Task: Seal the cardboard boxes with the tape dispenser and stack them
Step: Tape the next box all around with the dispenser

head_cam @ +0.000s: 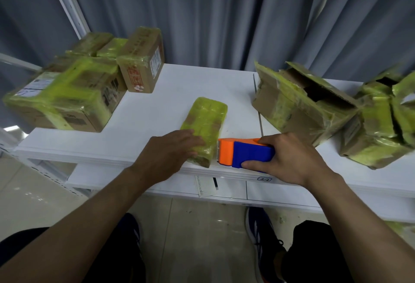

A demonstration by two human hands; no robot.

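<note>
- The box [206,123] lay at the centre of the frame, near the front edge of the worktop [202,80]. It pointed lengthwise away from the person and was already wrapped in yellow-green tape.
- The left hand [173,150] rested on its near end, probably to pin it against the dispenser's pull. Its fingers [190,136] were nearly straight and close together, pressing on top and gripping nothing.
- The right hand [289,159] held the dispenser [244,153] just right of the box, toothed orange end toward it, seemingly ready to lay or cut a strip. Fingers curled over the top, with the thumb along the near blue side.
- Sealed boxes [67,96] were stacked at upper left, and open boxes [298,105] with torn flaps sat at right.
</note>
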